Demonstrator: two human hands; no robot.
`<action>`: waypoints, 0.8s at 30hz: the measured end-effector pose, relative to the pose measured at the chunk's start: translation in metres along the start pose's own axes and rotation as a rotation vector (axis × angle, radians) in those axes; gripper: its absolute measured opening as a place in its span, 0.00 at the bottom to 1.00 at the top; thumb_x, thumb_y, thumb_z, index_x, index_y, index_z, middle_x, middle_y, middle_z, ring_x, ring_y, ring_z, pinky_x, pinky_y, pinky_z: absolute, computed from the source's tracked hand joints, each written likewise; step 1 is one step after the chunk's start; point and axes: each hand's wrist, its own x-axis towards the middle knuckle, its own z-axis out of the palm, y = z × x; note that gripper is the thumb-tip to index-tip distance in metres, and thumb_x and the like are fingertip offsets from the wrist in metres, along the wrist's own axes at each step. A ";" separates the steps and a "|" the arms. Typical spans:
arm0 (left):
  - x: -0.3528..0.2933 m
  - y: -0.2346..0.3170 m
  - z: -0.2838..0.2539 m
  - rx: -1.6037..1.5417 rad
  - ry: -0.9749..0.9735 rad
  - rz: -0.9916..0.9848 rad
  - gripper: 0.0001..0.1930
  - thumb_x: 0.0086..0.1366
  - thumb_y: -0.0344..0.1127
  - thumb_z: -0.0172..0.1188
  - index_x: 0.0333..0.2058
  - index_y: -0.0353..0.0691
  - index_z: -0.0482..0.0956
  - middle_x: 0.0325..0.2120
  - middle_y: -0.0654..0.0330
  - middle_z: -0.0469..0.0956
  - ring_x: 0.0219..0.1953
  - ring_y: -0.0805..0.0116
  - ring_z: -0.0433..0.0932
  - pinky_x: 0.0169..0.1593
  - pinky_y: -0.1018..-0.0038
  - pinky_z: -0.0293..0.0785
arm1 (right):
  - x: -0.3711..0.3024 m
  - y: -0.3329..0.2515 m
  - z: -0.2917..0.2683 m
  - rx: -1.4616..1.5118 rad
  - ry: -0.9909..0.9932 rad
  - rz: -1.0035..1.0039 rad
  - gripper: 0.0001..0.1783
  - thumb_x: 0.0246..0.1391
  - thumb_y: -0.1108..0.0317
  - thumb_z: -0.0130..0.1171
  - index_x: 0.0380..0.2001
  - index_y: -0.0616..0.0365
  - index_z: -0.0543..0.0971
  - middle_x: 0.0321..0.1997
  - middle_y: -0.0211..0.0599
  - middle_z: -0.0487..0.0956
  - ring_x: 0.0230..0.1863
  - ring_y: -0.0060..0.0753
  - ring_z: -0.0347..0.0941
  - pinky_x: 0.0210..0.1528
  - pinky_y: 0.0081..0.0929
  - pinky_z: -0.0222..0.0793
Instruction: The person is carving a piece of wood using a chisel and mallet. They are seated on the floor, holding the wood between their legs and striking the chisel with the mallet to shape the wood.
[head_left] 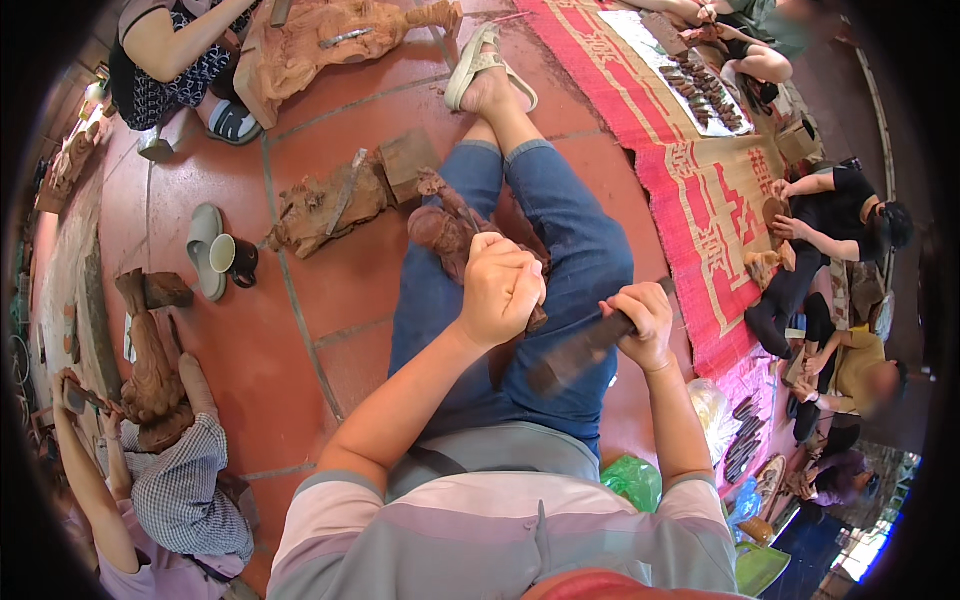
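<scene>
— Two hands busy over the lap, both closed tight. Left hand [500, 288] fisted, fingers [520, 268] wrapped round a thin chisel [470, 222], knuckles up, forearm rising from the lower edge.

— And the right hand [640, 322]?

— Clenched on the handle of a dark wooden mallet [578, 352], wrist bent, head of it angled down toward the left fist. Blurred, so hard to read its outline.

— Carving itself?

— Reddish-brown wooden figure [447, 232], propped on the blue-jeaned leg [560, 240], just beyond the left fist. Rounded, rough-cut, matte.

— Hidden parts?

— Lower end of the figure covered by the left fist; chisel tip lost against the wood. Cannot tell whether touching.

— Round about?

— Red tiled floor [300, 330], another half-cut carving [330, 205] lying on it, dark mug [236, 258] beside a pale slipper [205, 248]. Red woven mat [700, 190] to the right, with other people seated on it.
</scene>
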 end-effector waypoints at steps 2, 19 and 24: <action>-0.001 0.000 0.000 -0.011 0.005 0.005 0.18 0.58 0.27 0.48 0.09 0.45 0.69 0.13 0.68 0.72 0.23 0.68 0.71 0.42 0.68 0.60 | -0.003 0.000 0.001 -0.059 -0.002 0.041 0.18 0.32 0.75 0.67 0.32 0.52 0.76 0.28 0.32 0.76 0.30 0.39 0.74 0.34 0.34 0.67; 0.000 -0.002 0.005 0.040 0.023 0.051 0.17 0.57 0.27 0.52 0.09 0.44 0.68 0.13 0.67 0.70 0.21 0.67 0.68 0.42 0.68 0.59 | -0.006 0.009 0.003 -0.174 0.038 0.102 0.17 0.35 0.76 0.68 0.31 0.52 0.75 0.28 0.31 0.76 0.31 0.39 0.74 0.36 0.35 0.67; -0.001 -0.004 0.006 0.059 0.029 0.067 0.17 0.57 0.27 0.52 0.09 0.44 0.68 0.13 0.66 0.70 0.22 0.67 0.68 0.42 0.67 0.60 | -0.013 0.010 0.003 -0.094 0.095 0.061 0.17 0.35 0.76 0.67 0.32 0.52 0.75 0.29 0.32 0.76 0.31 0.40 0.74 0.37 0.34 0.67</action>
